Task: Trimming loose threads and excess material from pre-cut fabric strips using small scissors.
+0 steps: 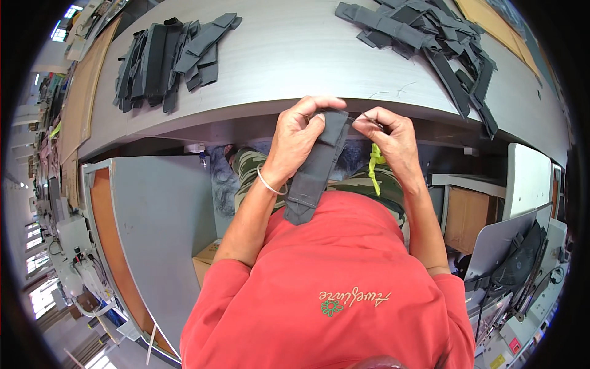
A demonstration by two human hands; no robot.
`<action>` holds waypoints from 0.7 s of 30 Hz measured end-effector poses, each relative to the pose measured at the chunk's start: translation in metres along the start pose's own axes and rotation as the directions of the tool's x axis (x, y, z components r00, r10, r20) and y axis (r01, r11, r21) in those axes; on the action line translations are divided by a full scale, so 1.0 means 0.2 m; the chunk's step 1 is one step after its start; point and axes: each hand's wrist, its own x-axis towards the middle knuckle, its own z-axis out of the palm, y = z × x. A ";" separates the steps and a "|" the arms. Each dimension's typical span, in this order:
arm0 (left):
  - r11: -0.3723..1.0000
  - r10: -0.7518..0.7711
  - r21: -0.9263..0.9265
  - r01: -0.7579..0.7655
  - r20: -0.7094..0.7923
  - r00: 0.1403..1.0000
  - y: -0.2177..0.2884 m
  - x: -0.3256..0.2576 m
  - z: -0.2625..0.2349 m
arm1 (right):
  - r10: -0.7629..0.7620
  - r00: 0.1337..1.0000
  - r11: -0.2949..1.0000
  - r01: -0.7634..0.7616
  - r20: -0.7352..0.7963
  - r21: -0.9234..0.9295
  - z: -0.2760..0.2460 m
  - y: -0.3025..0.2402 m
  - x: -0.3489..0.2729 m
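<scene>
"Where was the grey strip (315, 166)?"
"Just nearer than the table (283, 67), its far end gripped by the left hand (298, 135); the right hand's (393, 138) fingers were pinched together, contents unclear."
"Handling?"
"It seemed light, pliable, best held near that end."

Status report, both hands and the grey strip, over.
Left hand gripping grey fabric strip. Right hand pinched beside its upper end, contents unclear. Yellow-green cord hanging below right hand. No obstruction seen between hands.
</scene>
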 end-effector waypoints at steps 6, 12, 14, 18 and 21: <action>0.957 0.061 0.284 -0.055 -0.012 0.998 -0.02 0.04 -0.02 | -0.119 0.992 0.959 0.107 -0.032 -0.262 0.00 -0.13 0.01; 0.963 0.059 0.262 -0.066 0.032 0.998 -0.07 0.06 -0.01 | -0.295 0.955 0.852 0.279 0.034 -0.443 0.04 -0.15 0.04; 0.974 0.015 0.226 -0.012 -0.008 1.000 -0.04 0.05 0.00 | -0.244 0.967 0.905 0.202 -0.068 -0.375 0.05 -0.13 0.05; 0.994 -0.018 0.103 0.029 -0.102 0.995 -0.10 0.05 -0.04 | -0.367 0.919 0.777 0.218 -0.143 -0.591 0.05 -0.17 0.03; 1.000 -0.012 0.027 0.014 -0.103 0.995 -0.11 0.04 -0.04 | -0.400 0.912 0.705 0.243 -0.091 -0.666 0.03 -0.14 0.00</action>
